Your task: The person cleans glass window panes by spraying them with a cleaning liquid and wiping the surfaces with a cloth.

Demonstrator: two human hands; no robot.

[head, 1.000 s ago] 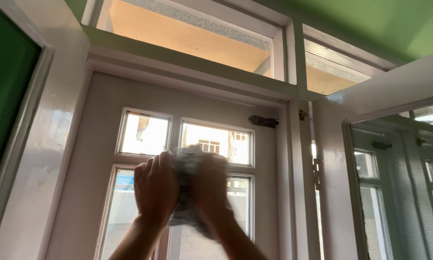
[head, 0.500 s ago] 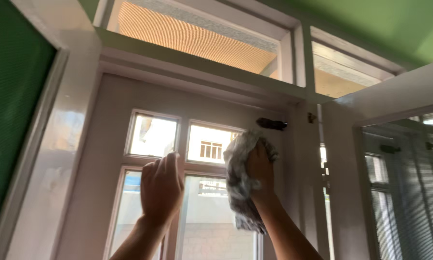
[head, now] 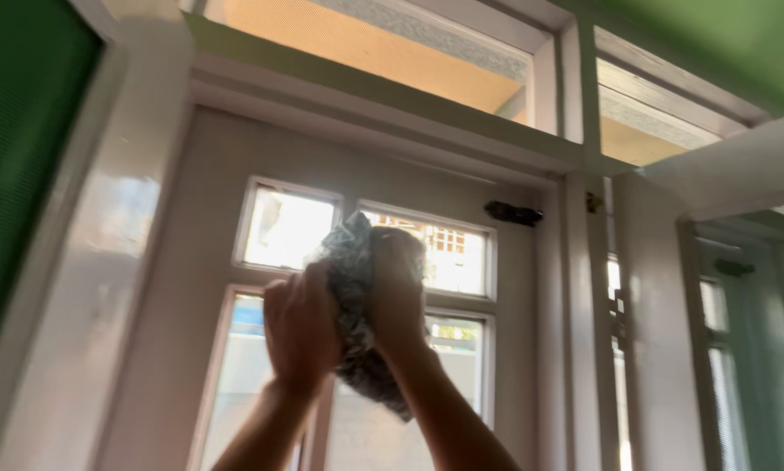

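White-painted window frame (head: 514, 288), green walls either side, orange-lit transom at 12 o'clock.

Step, as judged: wiping upper glass panes. Next move likely calls for firm pressure, cloth kept flat to pane, reach held high.

Cloth (head: 357, 305): grey-white, mottled, crumpled, bunched at centre, tail hanging toward 5 o'clock, over mullion between panes.

Right hand (head: 398, 283) clenched around cloth, pressing it toward glass. Left hand (head: 300, 327) at 9 o'clock of cloth, fingers extended, touching its edge; whether gripping, cannot tell.

Dark latch (head: 514, 213) at 2 o'clock, well apart.
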